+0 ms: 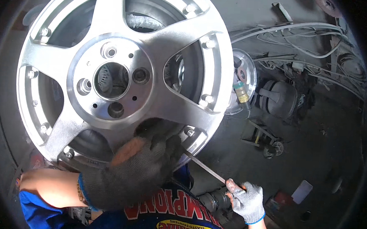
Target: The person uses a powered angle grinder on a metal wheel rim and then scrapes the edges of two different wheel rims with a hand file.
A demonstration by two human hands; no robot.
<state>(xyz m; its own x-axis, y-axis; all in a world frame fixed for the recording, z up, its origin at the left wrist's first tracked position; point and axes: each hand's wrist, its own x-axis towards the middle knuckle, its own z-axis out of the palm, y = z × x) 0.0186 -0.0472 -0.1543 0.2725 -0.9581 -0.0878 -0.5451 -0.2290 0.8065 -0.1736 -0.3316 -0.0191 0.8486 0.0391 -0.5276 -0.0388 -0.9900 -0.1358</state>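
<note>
A silver five-spoke alloy wheel (51,55) fills the upper left, with bolts around its rim. My left hand (136,169), in a dark, orange-stained glove and partly shadowed, lies over the lower spoke, fingers curled at the upper end of a thin flat metal rod (205,167). The exact grip there is hard to make out. My right hand (246,201), in a grey glove with a blue cuff, grips the rod’s lower end, below and right of the wheel, thumb along it.
Behind the wheel’s right side are a clear round disc with a tool fitting (241,92), looped cables (293,29) and a grey machine (278,98). A small metal frame (256,134) stands on the dim floor (320,169), near a pale flat object (302,191) at lower right.
</note>
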